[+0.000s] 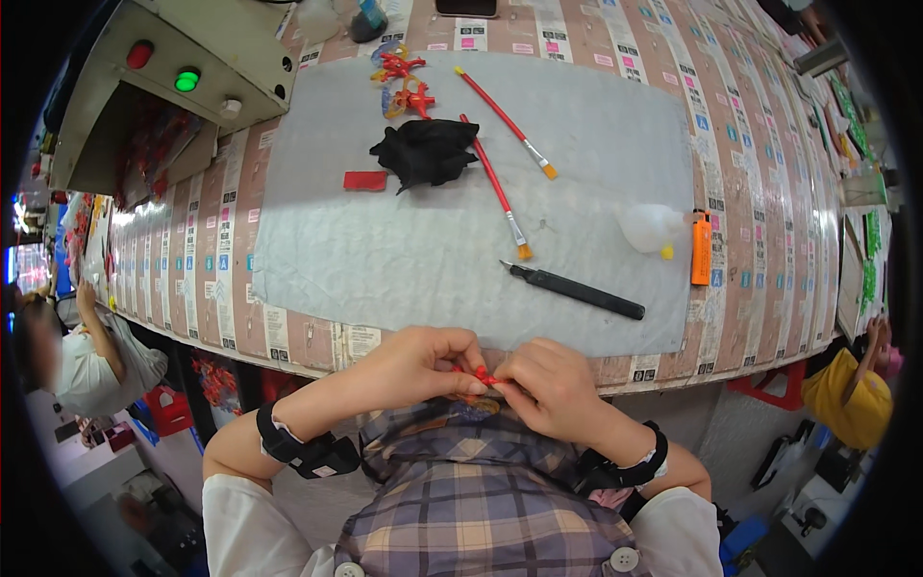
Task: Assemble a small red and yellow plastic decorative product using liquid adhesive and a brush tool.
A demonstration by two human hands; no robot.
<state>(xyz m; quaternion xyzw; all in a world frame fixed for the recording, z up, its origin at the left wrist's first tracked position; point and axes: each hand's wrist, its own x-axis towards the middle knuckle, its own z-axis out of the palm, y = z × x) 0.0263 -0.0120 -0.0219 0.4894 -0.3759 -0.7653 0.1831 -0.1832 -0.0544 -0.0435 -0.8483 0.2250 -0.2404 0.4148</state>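
Close to my body, just off the table's near edge, both hands pinch a small red plastic figure [486,377]. Its clear orange-and-blue part [476,408] shows below the fingers. My left hand [428,363] grips it from the left, and my right hand [548,387] closes on its other side; the fingers hide much of it. On the grey mat [327,260] ahead lie two similar red figures [411,99] with clear parts, a black cloth [425,152], a red block [365,181], two red-handled brushes [496,188] [510,125] and a black craft knife [577,291].
A white squeeze bottle [649,227] with a yellow tip lies at the mat's right, beside an orange cutter [701,248]. A beige machine [183,72] with red and green buttons stands at the far left. Other people sit at left and right.
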